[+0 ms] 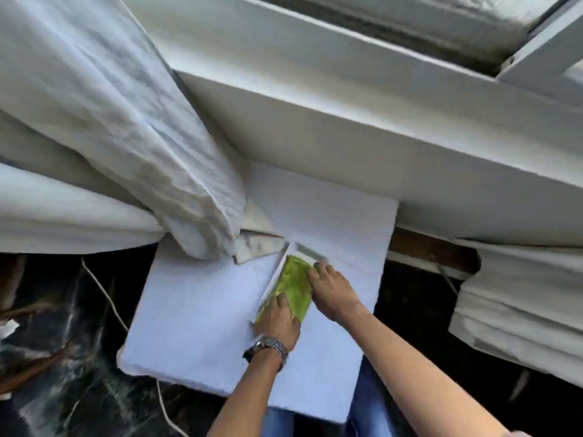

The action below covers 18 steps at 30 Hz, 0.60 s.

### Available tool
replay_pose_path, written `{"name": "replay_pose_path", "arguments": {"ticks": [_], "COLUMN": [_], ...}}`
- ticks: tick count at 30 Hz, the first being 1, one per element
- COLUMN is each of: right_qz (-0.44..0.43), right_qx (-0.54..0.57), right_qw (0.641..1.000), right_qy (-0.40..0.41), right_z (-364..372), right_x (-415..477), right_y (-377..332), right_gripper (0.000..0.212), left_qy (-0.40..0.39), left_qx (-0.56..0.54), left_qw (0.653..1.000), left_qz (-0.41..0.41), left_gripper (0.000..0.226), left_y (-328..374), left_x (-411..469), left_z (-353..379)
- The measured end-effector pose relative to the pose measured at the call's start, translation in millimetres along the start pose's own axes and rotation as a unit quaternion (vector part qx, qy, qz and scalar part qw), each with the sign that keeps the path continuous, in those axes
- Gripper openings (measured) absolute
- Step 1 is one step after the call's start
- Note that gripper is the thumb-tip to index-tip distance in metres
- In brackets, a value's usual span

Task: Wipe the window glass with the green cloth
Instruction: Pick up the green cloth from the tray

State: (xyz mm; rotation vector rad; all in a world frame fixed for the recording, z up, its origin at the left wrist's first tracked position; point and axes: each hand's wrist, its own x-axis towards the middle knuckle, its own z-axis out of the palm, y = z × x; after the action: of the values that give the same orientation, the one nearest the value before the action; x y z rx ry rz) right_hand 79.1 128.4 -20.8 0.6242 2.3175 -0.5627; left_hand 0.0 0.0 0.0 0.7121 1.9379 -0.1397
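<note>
The green cloth (295, 282) lies folded in a narrow recess of a white foam board (195, 310), low in the head view. My left hand (277, 320), with a metal watch on the wrist, presses on the cloth's near end, fingers curled over it. The fingertips of my right hand (331, 293) grip the cloth's far right edge. The white window frame (347, 89) and sill run across the upper part of the view. A blurred strip of window glass (492, 4) shows at the top right, far above both hands.
A white curtain (110, 121) hangs bunched at the left, its end resting on the foam board. More white fabric (520, 304) is piled at the right. A thin white cord (107, 294) trails over the dark floor at the left. Broken pale pieces (258, 244) lie on the board.
</note>
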Motion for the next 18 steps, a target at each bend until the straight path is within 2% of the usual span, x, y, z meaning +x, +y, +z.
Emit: {"name": "replay_pose_path", "arguments": {"ticks": [4, 7, 9, 11, 14, 16, 18], "right_qz": [0.036, 0.109, 0.121, 0.114, 0.093, 0.082, 0.061], "right_qx": [0.039, 0.073, 0.089, 0.096, 0.153, 0.229, 0.305], "right_qw": [0.999, 0.991, 0.989, 0.988, 0.984, 0.969, 0.946], "right_qy": [0.008, -0.002, -0.02, -0.029, 0.018, 0.046, 0.089], "right_z": [24, 30, 30, 28, 18, 2, -29], "right_x": [39, 56, 60, 58, 41, 24, -1], "right_y": [2, 2, 2, 2, 1, 2, 2], "right_gripper": [0.062, 0.051, 0.037, 0.032, 0.031, 0.026, 0.019], "left_qy": [0.101, 0.147, 0.131, 0.092, 0.059, 0.064, 0.085], "left_qx": [-0.058, -0.065, -0.058, -0.078, -0.15, -0.166, -0.208], "left_qw": [0.991, 0.983, 0.985, 0.988, 0.982, 0.98, 0.973], "left_qz": [-0.065, -0.093, -0.101, -0.098, -0.096, -0.09, -0.049], "left_gripper": [0.069, 0.065, 0.056, 0.048, 0.04, 0.039, 0.033], "left_y": [-4, -3, -2, -5, -10, -12, -9], "left_x": [29, 45, 54, 61, 54, 44, 28], "left_z": [34, 48, 49, 47, 30, 12, -14]}}
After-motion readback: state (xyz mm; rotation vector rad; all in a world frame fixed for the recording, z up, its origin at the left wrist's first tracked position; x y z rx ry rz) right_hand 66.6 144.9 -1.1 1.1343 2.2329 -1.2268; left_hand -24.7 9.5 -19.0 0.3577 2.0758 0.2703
